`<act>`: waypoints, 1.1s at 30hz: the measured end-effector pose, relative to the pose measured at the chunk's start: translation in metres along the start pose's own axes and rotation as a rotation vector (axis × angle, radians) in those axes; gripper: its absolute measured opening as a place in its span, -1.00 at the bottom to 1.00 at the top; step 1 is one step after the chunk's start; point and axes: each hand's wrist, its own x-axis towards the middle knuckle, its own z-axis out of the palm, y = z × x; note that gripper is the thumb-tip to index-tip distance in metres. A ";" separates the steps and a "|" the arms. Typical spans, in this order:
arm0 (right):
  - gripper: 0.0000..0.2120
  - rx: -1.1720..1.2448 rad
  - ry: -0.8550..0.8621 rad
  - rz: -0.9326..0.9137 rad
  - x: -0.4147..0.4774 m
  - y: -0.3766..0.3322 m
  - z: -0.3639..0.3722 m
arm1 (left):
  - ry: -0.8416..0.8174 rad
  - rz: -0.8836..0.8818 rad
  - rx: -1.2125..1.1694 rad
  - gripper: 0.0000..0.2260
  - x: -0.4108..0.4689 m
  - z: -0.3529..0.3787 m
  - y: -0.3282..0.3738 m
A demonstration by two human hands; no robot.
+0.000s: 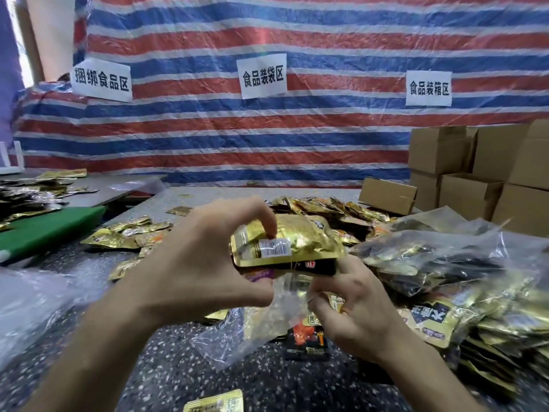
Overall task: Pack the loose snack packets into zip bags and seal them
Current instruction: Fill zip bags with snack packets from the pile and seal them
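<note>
Hovering at the centre of the frame, a stack of gold packets (pixel 292 243) is gripped by the left hand (pixel 202 263), fingers curled over its top, thumb beneath. Just below, the right hand (pixel 352 312) pinches the mouth of a clear zip bag (pixel 243 334), which trails down onto the speckled table (pixel 190 379). Loose packets (pixel 332 208) lie heaped behind, filled bags (pixel 439 263) pile up at right, cardboard boxes (pixel 475 185) stand upper right, and a striped tarp (pixel 225 135) hangs across the back.
</note>
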 end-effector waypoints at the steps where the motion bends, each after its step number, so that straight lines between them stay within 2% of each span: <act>1: -0.76 0.025 -0.008 0.002 0.000 0.000 0.000 | -0.007 0.010 0.113 -0.62 0.000 -0.001 0.002; 5: -0.81 0.125 -0.056 -0.010 0.000 0.007 -0.003 | -0.050 0.003 0.360 -0.62 -0.001 -0.012 0.007; 11: -0.78 0.189 -0.089 -0.028 -0.003 0.003 0.000 | -0.358 0.078 0.639 -0.64 0.011 -0.027 0.021; 14: -0.71 0.202 -0.043 -0.054 -0.002 -0.002 0.000 | -0.455 0.102 0.733 -0.61 0.022 -0.036 0.029; 20: -0.81 0.361 0.030 -0.117 0.002 -0.011 -0.005 | -0.729 0.141 0.681 -0.65 0.047 -0.029 0.041; 22: -0.74 0.427 0.049 -0.165 0.002 -0.014 -0.003 | -0.794 0.163 0.626 -0.59 0.057 -0.022 0.039; 24: -0.77 0.472 0.066 -0.142 0.002 -0.014 -0.003 | -0.758 0.202 0.469 -0.62 0.061 -0.021 0.033; 27: -0.83 0.475 0.175 -0.037 -0.001 -0.006 -0.006 | -0.517 0.217 0.273 -0.51 0.053 -0.019 0.017; 29: -0.84 0.509 0.258 0.028 -0.002 0.000 -0.007 | -0.303 0.094 0.133 -0.32 0.041 -0.012 0.009; 31: -0.79 0.576 0.324 0.049 -0.001 0.001 -0.007 | -0.172 -0.215 -0.016 -0.16 0.032 0.000 0.005; 33: -0.79 0.579 0.347 0.032 -0.001 -0.001 -0.006 | -0.265 -0.597 -0.196 -0.14 0.032 0.011 0.000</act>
